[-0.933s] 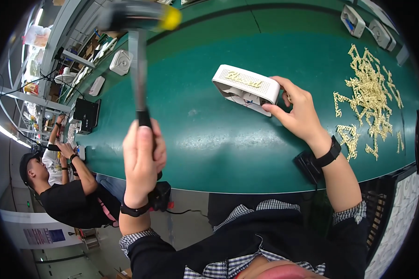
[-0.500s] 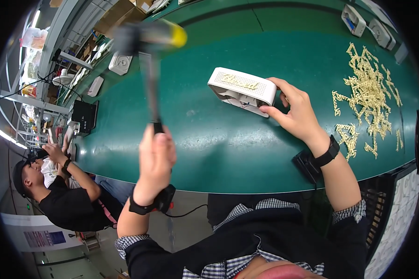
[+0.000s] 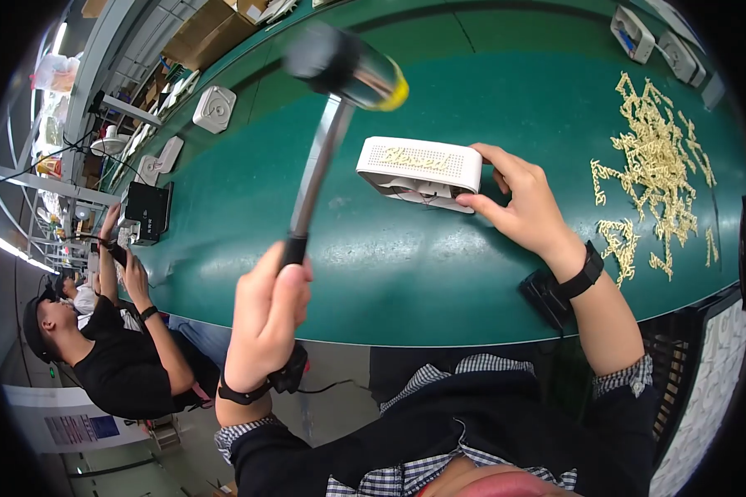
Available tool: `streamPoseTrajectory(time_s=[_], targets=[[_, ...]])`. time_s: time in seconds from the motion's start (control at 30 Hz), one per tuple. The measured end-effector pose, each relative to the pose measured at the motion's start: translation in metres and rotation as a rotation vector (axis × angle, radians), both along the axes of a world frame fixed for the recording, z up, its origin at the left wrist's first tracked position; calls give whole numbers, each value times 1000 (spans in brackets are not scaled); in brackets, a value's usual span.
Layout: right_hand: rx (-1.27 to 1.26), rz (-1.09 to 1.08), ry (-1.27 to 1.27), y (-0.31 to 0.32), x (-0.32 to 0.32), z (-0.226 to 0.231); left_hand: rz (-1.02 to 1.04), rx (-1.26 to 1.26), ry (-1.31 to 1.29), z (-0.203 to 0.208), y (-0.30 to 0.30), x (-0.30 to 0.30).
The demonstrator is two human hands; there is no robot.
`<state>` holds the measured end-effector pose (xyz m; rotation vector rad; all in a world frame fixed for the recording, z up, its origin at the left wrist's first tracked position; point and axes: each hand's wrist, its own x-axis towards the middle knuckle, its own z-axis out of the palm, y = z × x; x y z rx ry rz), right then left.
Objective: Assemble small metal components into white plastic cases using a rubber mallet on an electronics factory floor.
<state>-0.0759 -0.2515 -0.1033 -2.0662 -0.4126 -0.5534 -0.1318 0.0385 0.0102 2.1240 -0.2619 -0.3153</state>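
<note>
White perforated housing (image 3: 419, 172) at centre of frame, just right of the midline, resting on the green table (image 3: 373, 290); long grille face up, open side toward the lower edge, internal parts partly visible. Cream script lettering (image 3: 417, 158) lies along the grille. Right hand (image 3: 526, 199) at the housing's right end: fingers (image 3: 497, 155) parted by roughly the depth of the end wall and closed on it, index finger at the upper right corner, thumb tip at the lower right corner by the open side; remaining fingers curl beside the end wall, contact partly hidden. Housing extends leftward from this grip. Left hand (image 3: 267, 311), lower left of centre, has its fingers wrapped round the black grip of a mallet (image 3: 319, 170), thumb lying along it; no opening seen. Mallet head, black at one end and yellow at the other, is at upper centre, above and left of the housing in the frame, table visible between them. Right side of frame: loose pile of cream lettering pieces (image 3: 659, 166), well apart from the right hand. Upper right corner: two white casings (image 3: 632, 35). Left edge: co-worker in black (image 3: 124, 356).
</note>
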Motion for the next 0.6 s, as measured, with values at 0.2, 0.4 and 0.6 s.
streamPoseTrajectory(time_s=[0.2, 0.4, 0.6], targets=[[18, 21, -1, 0, 2, 1, -182, 115, 28, -20, 0, 2], [9, 17, -5, 0, 0, 0, -29, -73, -5, -2, 8, -13], [-3, 13, 16, -1, 3, -1, 149, -85, -19, 10, 13, -14]])
